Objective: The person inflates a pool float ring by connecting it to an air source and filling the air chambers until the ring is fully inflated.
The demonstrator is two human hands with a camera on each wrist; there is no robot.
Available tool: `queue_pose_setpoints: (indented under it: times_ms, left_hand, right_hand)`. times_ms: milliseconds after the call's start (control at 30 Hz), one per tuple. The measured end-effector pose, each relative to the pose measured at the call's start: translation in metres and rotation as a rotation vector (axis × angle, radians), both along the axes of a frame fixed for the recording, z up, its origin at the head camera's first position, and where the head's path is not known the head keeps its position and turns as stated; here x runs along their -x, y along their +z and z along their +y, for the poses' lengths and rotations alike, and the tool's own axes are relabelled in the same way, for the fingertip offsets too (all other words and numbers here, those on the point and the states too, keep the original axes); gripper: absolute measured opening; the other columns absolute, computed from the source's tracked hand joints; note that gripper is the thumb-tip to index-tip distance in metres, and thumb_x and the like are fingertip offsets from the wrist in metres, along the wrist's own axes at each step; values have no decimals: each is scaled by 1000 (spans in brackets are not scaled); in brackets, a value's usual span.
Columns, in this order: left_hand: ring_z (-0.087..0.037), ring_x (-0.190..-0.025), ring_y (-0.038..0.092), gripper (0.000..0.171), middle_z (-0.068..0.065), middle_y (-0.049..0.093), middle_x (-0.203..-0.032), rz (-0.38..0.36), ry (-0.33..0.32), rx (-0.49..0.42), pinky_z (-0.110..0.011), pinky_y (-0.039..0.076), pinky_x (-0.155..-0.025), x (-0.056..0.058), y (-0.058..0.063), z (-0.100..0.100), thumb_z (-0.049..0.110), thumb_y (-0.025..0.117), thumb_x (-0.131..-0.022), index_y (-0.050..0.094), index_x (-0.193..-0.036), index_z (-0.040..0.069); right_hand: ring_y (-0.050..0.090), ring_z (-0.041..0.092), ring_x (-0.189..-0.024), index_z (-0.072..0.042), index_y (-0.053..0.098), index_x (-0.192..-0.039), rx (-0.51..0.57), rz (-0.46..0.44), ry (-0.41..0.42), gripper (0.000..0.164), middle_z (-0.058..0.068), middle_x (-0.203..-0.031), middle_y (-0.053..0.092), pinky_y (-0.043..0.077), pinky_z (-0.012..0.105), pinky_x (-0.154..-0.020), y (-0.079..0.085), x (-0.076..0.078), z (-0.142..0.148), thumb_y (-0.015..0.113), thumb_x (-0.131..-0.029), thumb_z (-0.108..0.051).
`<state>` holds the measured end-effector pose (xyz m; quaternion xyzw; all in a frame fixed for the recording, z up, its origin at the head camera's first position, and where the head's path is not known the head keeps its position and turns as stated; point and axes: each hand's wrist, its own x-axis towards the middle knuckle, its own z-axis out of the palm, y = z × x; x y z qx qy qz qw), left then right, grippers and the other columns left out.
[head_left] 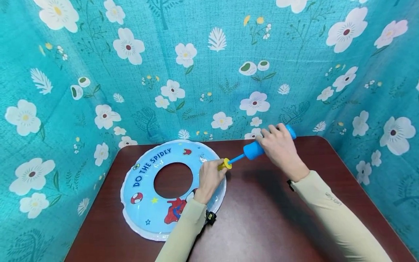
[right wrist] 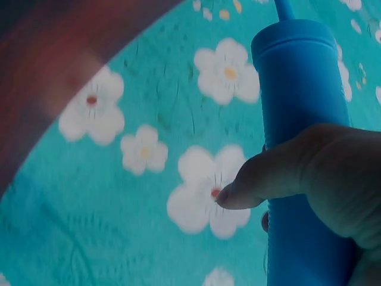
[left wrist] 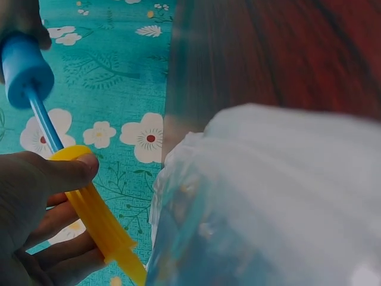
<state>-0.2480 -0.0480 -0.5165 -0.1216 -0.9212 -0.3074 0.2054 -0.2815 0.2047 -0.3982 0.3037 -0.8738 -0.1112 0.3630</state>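
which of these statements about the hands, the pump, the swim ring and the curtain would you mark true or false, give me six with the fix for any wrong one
1. The right hand grips the pump. True.
2. The left hand lies flat on the table. False: it holds the yellow nozzle.
3. The swim ring has lettering. True.
4. The curtain is plain. False: it has flowers.
5. The nozzle is red. False: yellow.
6. A blue rod shows. True.

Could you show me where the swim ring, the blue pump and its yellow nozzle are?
Swim ring (head_left: 157,214): head view, on its printed top, below the hole.
Blue pump (right wrist: 303,89): right wrist view, on the upper part of its barrel.
Yellow nozzle (left wrist: 100,217): left wrist view, on the middle of its shaft.
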Motion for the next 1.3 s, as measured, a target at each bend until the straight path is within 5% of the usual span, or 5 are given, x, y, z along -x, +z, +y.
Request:
queue_pose_setpoints:
  times_ms: [300, 533, 1033, 1300]
  left_hand:
    - [-24, -87, 79, 31, -8, 83, -103, 8, -29, 39, -36, 64, -77, 0, -1, 4, 22, 85, -94, 82, -121, 9]
    - [-19, -74, 74, 29, -4, 82, -93, -23, -65, 79, -32, 60, -66, -1, -2, 8, 26, 83, -96, 82, -121, 12]
    - [-18, -75, 76, 27, -3, 83, -98, 35, -56, 141, -26, 58, -63, -2, -3, 5, 28, 82, -97, 83, -120, 15]
    - [-18, -70, 74, 22, -1, 83, -93, 49, -42, 157, -28, 58, -60, -1, -3, 3, 29, 81, -97, 83, -116, 18]
  right_hand:
    - [65, 29, -87, -11, 80, -92, -53, -45, -10, 13, 11, -92, 75, 47, 44, -82, -36, 1, -42, 91, -85, -14]
    - [67, 31, -95, -11, 79, -93, -56, -87, -20, 20, 10, -95, 76, 49, 47, -88, -54, -3, -46, 94, -80, -15]
    - [66, 34, -86, -11, 81, -99, 29, -97, -22, 19, 13, -89, 74, 46, 49, -80, -9, -4, 20, 87, -85, 0]
    - [68, 37, -90, -9, 78, -99, 18, -98, -21, 36, 15, -93, 75, 49, 54, -83, 16, -7, 54, 96, -68, 0]
